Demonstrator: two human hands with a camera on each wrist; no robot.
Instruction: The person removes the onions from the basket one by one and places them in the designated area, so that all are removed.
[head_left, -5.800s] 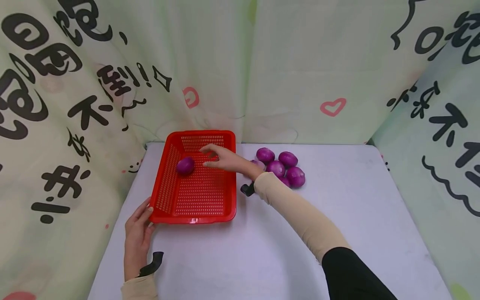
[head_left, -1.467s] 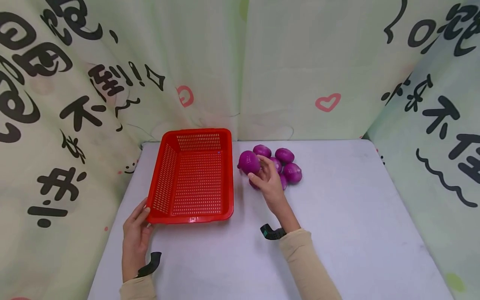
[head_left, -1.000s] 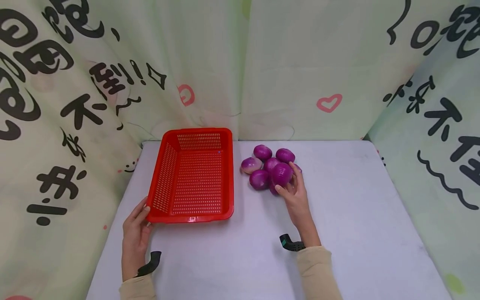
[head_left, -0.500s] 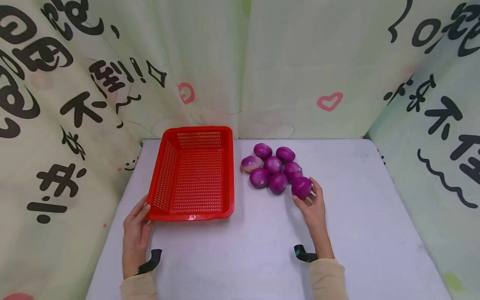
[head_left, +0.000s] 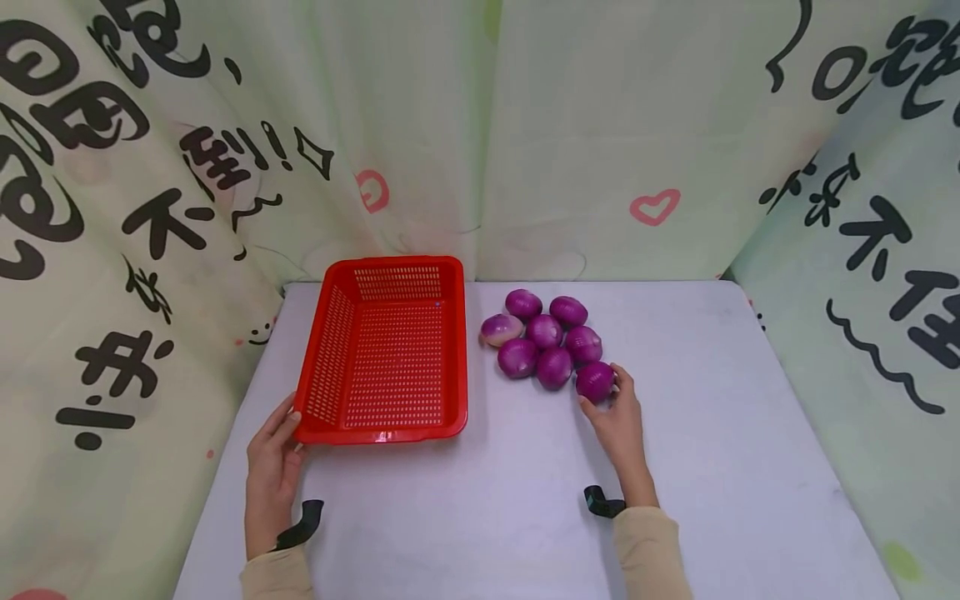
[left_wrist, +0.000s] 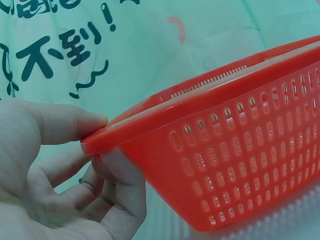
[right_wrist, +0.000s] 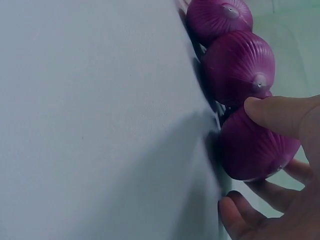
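My left hand pinches the near left corner of a red plastic basket. In the left wrist view the thumb lies over the basket's rim and the fingers are bent beneath it. My right hand holds a purple onion at the front right of a group of several onions. From the right wrist, the thumb presses on the held onion, with other fingers around its far side. That onion sits close beside its neighbour, low at the table surface.
A white-covered table carries everything. Patterned curtains with black writing close off the back and both sides. The slotted basket stands left of the onions, near the table's back edge. A black wrist mount sits on the right wrist.
An onion lay in the basket earlier; now none shows inside it. My right hand has carried an onion rightward past the group and lowered it at the front right. The left hand stays put.
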